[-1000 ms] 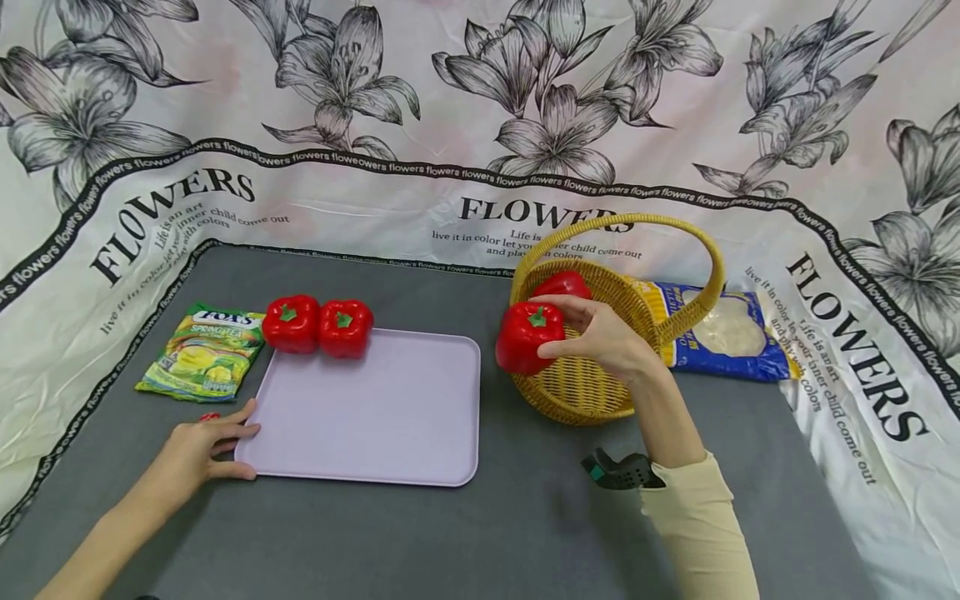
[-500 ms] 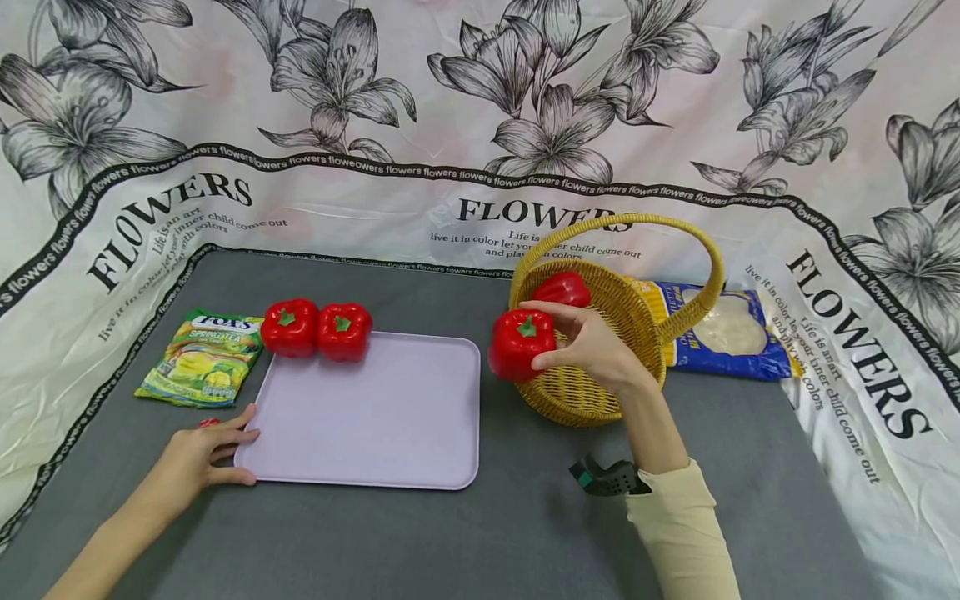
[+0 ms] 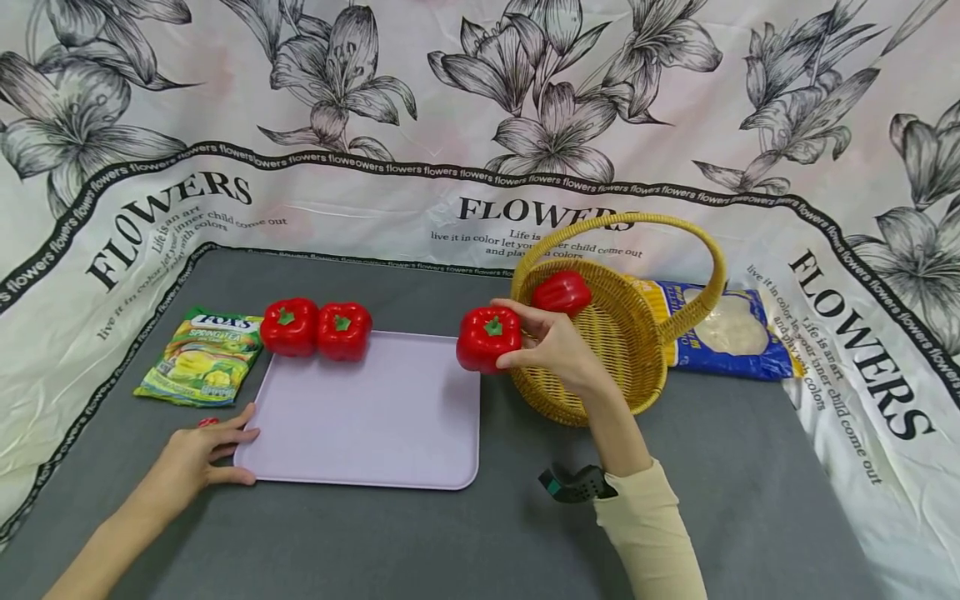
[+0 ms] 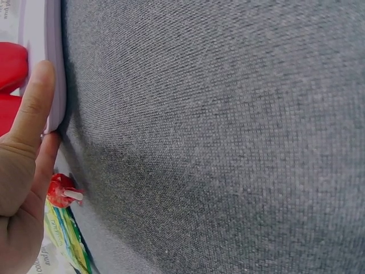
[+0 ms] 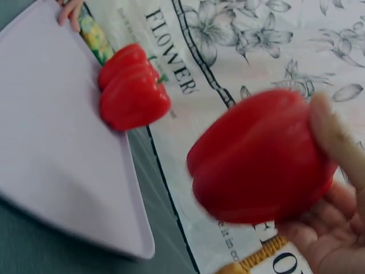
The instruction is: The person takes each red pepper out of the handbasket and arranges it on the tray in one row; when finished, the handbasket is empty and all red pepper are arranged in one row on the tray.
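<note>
Held between thumb and fingers of my right hand (image 3: 551, 346), a red bell pepper (image 3: 489, 339) hangs over the gap between tray and basket, near the tray's right edge. The right wrist view shows this pepper (image 5: 262, 157) close up. My left hand (image 3: 197, 454) touches the left edge of the pale lilac tray (image 3: 367, 425), its fingers fairly straight along the rim. Two more red bell peppers (image 3: 343, 331) stand side by side at the tray's back left corner. Another red bell pepper (image 3: 562, 292) lies in the yellow wicker basket (image 3: 622, 375).
A green and yellow Fox's candy bag (image 3: 201, 357) lies left of the tray. A small red wrapped lollipop (image 4: 61, 191) is beside my left hand. Behind the basket's right side is a blue and yellow packet (image 3: 723, 333). The basket's tall handle (image 3: 633, 218) arches upward.
My right hand has carried its bell pepper leftward, away from the basket and up to the tray's right edge. My left hand has stayed at the tray.
</note>
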{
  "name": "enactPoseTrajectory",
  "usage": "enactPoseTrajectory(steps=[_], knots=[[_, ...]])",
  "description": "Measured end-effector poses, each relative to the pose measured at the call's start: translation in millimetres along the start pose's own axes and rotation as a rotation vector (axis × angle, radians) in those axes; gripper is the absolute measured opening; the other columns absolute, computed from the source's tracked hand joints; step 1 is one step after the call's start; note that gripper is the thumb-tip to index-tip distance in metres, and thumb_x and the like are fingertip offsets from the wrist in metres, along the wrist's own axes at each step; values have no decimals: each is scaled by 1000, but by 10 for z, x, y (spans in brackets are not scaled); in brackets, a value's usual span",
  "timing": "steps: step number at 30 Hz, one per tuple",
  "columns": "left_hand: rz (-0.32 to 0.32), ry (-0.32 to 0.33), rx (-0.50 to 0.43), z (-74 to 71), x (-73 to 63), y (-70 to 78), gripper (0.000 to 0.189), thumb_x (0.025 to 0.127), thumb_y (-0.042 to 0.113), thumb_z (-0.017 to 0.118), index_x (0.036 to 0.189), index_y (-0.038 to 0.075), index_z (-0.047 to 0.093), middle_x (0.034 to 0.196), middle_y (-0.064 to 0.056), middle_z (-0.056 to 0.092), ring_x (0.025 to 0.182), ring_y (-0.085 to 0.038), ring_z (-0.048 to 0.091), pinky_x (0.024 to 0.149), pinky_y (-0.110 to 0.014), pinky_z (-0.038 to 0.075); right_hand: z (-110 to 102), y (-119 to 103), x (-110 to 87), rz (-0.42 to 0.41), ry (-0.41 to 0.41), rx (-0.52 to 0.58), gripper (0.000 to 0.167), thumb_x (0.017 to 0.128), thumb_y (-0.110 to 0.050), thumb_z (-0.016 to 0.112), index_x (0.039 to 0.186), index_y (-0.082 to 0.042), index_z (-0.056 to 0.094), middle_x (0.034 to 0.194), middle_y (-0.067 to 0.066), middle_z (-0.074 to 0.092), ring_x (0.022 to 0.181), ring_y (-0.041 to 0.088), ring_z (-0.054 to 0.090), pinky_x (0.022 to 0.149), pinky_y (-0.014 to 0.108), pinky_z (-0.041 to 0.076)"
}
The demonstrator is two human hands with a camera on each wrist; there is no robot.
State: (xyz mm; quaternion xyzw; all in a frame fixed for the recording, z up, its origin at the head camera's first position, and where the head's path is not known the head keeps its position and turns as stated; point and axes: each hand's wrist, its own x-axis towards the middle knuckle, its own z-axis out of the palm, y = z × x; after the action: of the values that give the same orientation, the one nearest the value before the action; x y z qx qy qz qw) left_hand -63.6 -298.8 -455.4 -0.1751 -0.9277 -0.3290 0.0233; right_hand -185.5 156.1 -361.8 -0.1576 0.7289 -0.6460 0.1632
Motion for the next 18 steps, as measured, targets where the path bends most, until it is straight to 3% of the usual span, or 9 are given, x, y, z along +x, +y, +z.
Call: enactPoseTrajectory(steps=[3,11,18], knots=[[1,3,-9,5,9,7,61,52,13,89,103,-13,68,124,-31,54,89,2,61,68,-3,49,61,9,52,31,7,0,63,81,1,74,139,-6,51,134,15,53,119,32,52,90,37,55],[-9,6,-11,7,11,0,61,52,13,89,103,-12,69,124,-30,54,90,3,60,69,-3,49,229,94,193,36,-30,124,63,82,10,68,140,-1,47,134,17,53,121,31,50,94,36,52],[-2,-3,-17,0,5,-2,61,52,12,89,104,-14,68,124,-31,54,90,4,60,69,-2,48,365,174,272,61,-19,145,60,82,11,67,138,-1,49,134,19,52,121,32,49,94,36,52]])
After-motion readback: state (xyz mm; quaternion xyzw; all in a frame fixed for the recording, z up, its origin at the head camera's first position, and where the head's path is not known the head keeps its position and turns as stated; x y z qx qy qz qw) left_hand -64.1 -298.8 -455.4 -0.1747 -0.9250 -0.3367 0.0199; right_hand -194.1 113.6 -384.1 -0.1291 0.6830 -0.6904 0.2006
